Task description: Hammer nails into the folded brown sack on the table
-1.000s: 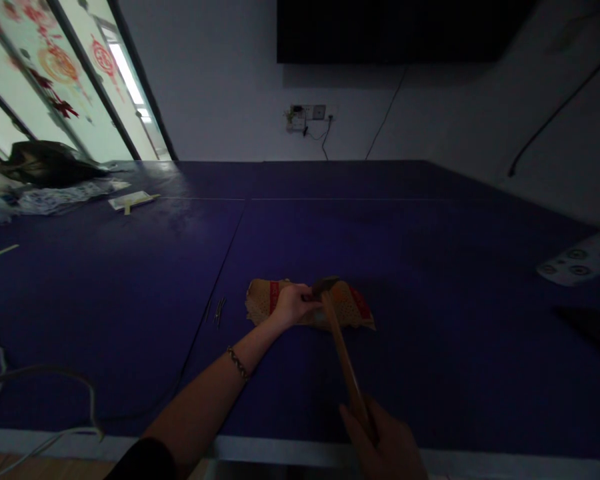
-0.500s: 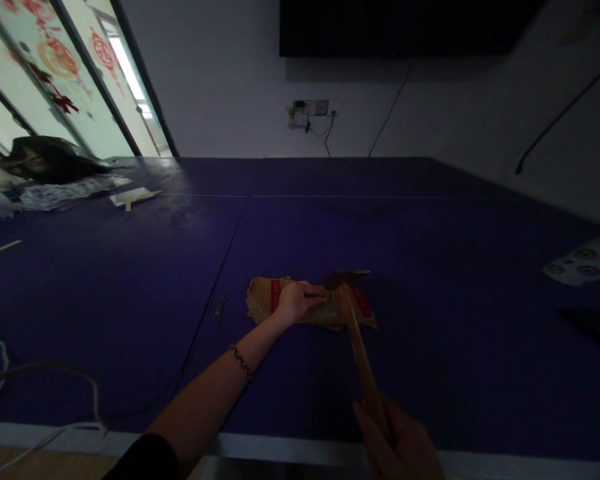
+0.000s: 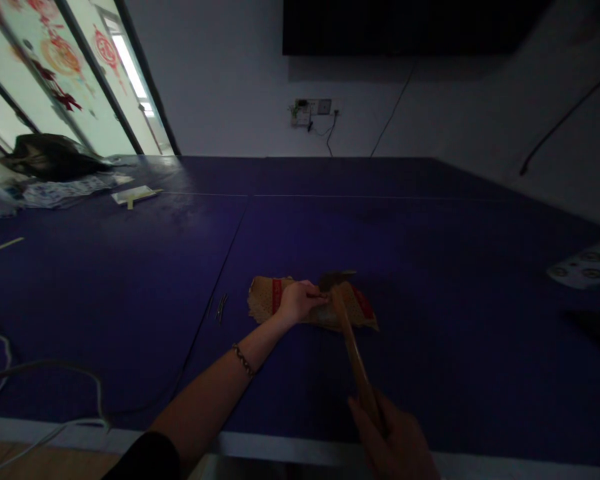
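Head view shows the right hand point(image 3: 395, 437) wrapped round the wooden handle of a hammer point(image 3: 357, 363), with the hammer head point(image 3: 337, 279) over a piece of torn cardboard point(image 3: 265, 300) with red bands, lying flat on the purple table point(image 3: 430, 387). Left hand point(image 3: 297, 303) is right there too, down at the cardboard, thumb and fingers bunched just left of the head. Looks like a pinch, but I honestly can't tell if there's anything in it.

My read: this is the tapping step, and maybe it's a nail being steadied. The few thin metal bits lying left of the cardboard, likely nails point(image 3: 221, 308), kinda point that way. Next move calls for small, straight taps and fingertips well clear of that head.

Hard to make out: the head is murky, so no idea whether it's touching or just above. Hand and hammer cover the cardboard's middle, and the bottom edge crops the right hand.
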A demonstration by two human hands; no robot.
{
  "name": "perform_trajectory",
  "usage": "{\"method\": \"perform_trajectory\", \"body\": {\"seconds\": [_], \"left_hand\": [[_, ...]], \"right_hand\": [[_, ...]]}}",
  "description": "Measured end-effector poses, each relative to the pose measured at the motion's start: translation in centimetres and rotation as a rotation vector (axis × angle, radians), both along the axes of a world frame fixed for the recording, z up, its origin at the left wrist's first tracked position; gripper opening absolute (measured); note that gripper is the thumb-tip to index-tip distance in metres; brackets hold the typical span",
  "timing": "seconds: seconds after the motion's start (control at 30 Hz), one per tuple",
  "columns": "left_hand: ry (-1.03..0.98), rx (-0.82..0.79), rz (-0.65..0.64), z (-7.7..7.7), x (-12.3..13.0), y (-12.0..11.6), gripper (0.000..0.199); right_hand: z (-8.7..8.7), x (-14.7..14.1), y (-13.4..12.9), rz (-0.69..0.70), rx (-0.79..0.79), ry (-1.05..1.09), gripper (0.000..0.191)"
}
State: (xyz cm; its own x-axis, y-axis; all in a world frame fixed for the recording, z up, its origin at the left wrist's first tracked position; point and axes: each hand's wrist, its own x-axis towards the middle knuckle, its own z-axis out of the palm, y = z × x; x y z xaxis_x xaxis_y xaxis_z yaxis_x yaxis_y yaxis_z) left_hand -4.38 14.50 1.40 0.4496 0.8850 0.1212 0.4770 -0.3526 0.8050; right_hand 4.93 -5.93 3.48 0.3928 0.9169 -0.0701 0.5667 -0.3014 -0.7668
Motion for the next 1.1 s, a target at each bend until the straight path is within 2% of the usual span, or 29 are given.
{"method": "perform_trajectory", "body": {"seconds": [0.1, 0.27, 0.47, 0.57, 0.63, 0.73, 0.87, 0.97, 1.1], "left_hand": [[0.010, -0.008, 0.009, -0.2, 0.1, 0.1, 0.009], [0.010, 0.029, 0.025, -0.9, 0.2, 0.5, 0.012], [-0.017, 0.010, -0.004, -0.6, 0.1, 0.3, 0.011], [0.008, 0.023, 0.011, -0.5, 0.0, 0.2, 0.011], [0.025, 0.043, 0.003, -0.4, 0.0, 0.2, 0.012], [0.028, 0.062, -0.038, -0.3, -0.2, 0.1, 0.010], [0.032, 0.065, -0.095, 0.1, -0.6, -0.1, 0.019], [0.031, 0.061, -0.124, 0.2, -0.8, 0.0, 0.031], [0.052, 0.057, -0.169, 0.3, -0.9, 0.2, 0.029]], "right_hand": [[0.0, 0.2, 0.1, 0.017, 0.003, -0.036, 0.040], [0.0, 0.5, 0.5, 0.118, -0.092, -0.026, 0.036], [0.4, -0.3, 0.3, 0.055, 0.020, -0.025, 0.037], [0.3, -0.3, 0.4, 0.054, 0.004, 0.007, 0.032], [0.4, -0.3, 0.3, 0.022, -0.018, 0.085, 0.032], [0.5, -0.1, 0.0, -0.019, -0.018, 0.343, 0.036], [0.0, 0.3, -0.1, -0.099, 0.094, 0.725, 0.038], [-1.2, 1.1, 0.3, -0.102, 0.138, 0.868, 0.039], [-2.8, 1.8, 1.0, -0.084, 0.117, 0.963, 0.041]]}}
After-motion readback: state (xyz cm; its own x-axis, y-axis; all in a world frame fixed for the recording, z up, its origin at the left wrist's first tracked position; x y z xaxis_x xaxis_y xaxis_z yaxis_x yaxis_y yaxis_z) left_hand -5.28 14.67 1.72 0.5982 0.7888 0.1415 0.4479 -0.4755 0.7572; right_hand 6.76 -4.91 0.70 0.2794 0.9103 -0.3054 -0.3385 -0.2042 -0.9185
